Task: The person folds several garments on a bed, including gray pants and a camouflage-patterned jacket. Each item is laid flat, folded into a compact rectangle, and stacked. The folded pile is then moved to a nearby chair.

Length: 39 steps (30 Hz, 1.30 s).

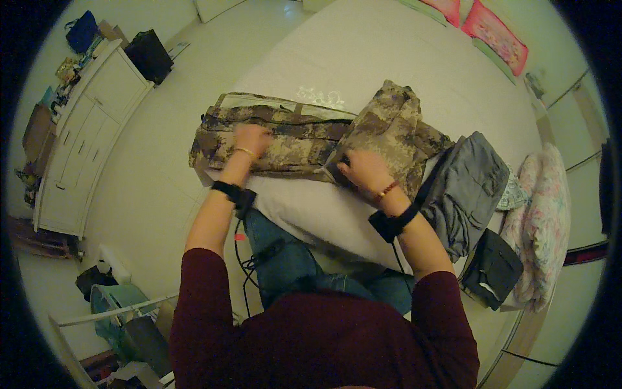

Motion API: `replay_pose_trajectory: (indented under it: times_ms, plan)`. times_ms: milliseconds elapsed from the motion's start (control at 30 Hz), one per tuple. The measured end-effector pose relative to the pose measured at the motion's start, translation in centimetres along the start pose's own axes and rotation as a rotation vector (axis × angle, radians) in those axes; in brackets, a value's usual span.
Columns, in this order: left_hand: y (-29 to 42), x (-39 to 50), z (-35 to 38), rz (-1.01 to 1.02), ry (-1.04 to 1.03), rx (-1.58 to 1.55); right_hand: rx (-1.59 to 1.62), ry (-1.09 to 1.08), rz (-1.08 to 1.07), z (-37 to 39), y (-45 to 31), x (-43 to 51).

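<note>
A camouflage-patterned jacket [296, 146] lies spread across the near part of the bed, its pale lining showing along the far edge. My left hand [252, 138] is on its left part, blurred, with the fingers not clearly seen. My right hand [363, 167] is at the lower edge of the folded camouflage cloth [384, 131] on the right, which lies at a slant; whether the fingers pinch it cannot be told. Each wrist wears a bracelet and a black strap with a small box and a cable.
Grey folded clothing [469, 189] and a black bag-like item [493, 270] lie to the right, beside a floral quilt [539, 223]. The white-covered bed [437, 58] stretches beyond. A white cabinet [92, 141] stands at the left, and a green bin [116, 311] at the lower left.
</note>
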<state>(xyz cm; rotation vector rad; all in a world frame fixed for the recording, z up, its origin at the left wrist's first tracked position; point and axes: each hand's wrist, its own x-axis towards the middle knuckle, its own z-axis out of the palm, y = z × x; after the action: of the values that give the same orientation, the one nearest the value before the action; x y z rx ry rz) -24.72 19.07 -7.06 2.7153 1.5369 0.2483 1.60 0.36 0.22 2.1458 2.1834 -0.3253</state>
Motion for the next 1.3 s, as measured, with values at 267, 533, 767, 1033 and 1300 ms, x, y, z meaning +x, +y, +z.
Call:
replay_pose_trajectory:
  times_ms: [267, 533, 767, 1033, 1300]
  plan:
    - [10.5, 2.6, 2.6, -0.007, -0.029, 0.004, 0.018, 0.445, 0.029, 6.0, 0.9, 10.2]
    - [7.8, 6.0, 1.8, -0.171, -0.178, 0.034, -0.131, 0.396, 0.255, 7.9, 1.2, 11.3]
    - [-3.1, 7.1, -0.2, -0.184, -0.248, 0.336, -0.112, 0.354, 0.268, 8.1, 1.8, 12.3]
    - [-11.1, 6.7, -1.4, -0.604, -0.258, 0.032, -0.153, 0.375, 0.273, 9.1, 1.6, 12.3]
    - [-19.4, 6.5, 0.5, -0.658, -0.080, -0.320, -0.131, 0.334, 0.268, 8.5, 1.4, 12.1]
